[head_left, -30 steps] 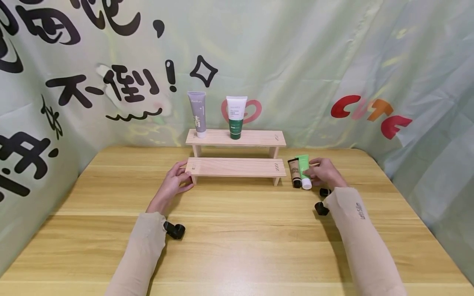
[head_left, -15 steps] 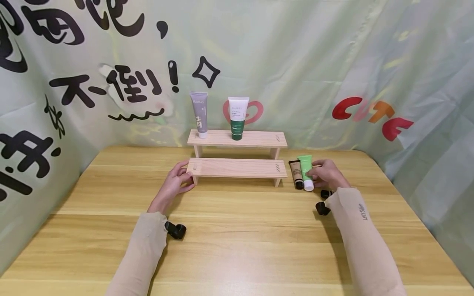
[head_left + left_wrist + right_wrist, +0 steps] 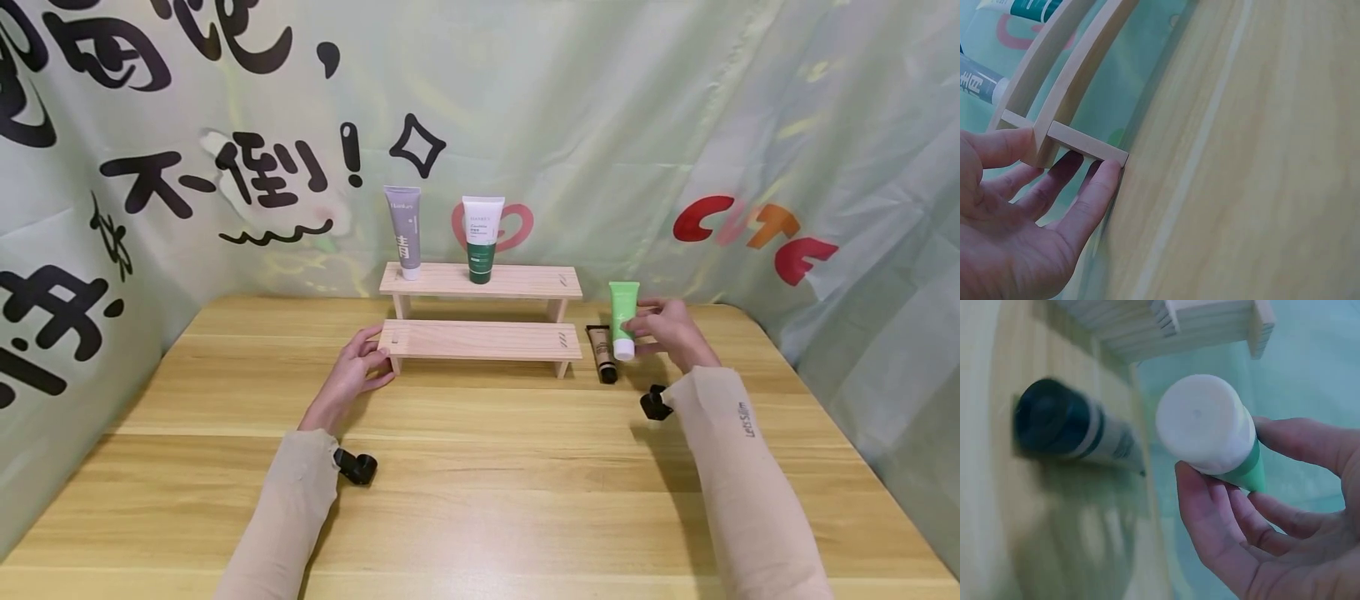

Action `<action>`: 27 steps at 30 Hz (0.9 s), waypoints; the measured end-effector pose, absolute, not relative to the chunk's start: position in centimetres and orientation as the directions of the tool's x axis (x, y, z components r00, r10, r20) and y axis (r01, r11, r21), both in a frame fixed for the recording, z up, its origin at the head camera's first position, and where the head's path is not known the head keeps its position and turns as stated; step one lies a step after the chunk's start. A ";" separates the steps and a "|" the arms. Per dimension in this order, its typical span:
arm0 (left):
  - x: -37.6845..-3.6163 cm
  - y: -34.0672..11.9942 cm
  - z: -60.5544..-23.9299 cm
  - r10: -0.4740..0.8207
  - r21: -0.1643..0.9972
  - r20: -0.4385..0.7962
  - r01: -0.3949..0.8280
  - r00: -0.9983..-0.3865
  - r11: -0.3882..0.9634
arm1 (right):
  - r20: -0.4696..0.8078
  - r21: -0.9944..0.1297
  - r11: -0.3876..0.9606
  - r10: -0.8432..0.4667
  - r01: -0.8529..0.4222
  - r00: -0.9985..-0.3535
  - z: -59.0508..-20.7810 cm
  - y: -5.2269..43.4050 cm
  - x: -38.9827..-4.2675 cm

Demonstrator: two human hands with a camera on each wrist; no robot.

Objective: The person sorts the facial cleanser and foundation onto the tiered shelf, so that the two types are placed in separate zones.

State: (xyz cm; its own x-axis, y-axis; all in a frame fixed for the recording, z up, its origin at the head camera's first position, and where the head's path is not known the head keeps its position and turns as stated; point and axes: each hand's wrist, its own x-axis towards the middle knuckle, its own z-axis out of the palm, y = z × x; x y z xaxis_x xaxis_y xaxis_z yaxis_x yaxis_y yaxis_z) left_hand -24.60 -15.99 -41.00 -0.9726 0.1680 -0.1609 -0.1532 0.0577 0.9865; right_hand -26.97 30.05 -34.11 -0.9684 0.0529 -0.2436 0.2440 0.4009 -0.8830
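The right hand (image 3: pixel 667 332) grips the green tube (image 3: pixel 622 319) upright above the table (image 3: pixel 480 467) near its far right corner; its label is unreadable. The left hand (image 3: pixel 358 367), fingers relaxed, touches the lower shelf (image 3: pixel 480 340), its palm hidden.

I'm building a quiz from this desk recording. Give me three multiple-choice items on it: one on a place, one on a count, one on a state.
1. Where does the brown tube lie?
A. on the table, right of the lower shelf
B. on the upper shelf
C. in the left hand

2. How many tubes stand on the upper shelf?
A. none
B. two
C. four

3. How is the green tube held?
A. lying flat on the table
B. lifted off the table, white cap down
C. standing on the lower shelf

Answers:
1 A: the brown tube rests on the table beside the lower shelf.
2 B: a grey tube and a white-and-green tube stand on the upper shelf.
3 B: the right hand grips the green tube in the air, cap lowest.
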 end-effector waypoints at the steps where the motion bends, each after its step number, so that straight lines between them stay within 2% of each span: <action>1: -24.6 -16.0 -41.0 0.167 0.986 -0.163 -0.155 -0.972 0.058 | -0.232 -0.888 0.395 0.054 0.234 -0.971 -33.9 29.9 -27.0; 11: -24.7 -15.9 -40.9 0.163 0.986 -0.168 -0.162 -0.972 0.049 | -0.105 -0.931 0.344 0.073 0.124 -0.992 -32.2 28.1 -27.7; 27: -24.8 -15.9 -41.0 0.171 0.989 -0.148 -0.144 -0.974 0.038 | 0.054 -0.972 0.233 0.138 -0.021 -0.989 -29.5 24.2 -28.8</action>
State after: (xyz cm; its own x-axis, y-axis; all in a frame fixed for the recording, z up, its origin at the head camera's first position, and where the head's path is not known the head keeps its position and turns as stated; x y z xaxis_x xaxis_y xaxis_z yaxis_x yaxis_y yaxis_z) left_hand -24.82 -15.92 -41.02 -0.9740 0.1711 -0.1485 -0.1442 0.0376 0.9888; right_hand -28.75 24.24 -29.49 -0.9890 0.1377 0.0542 -0.0208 0.2333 -0.9722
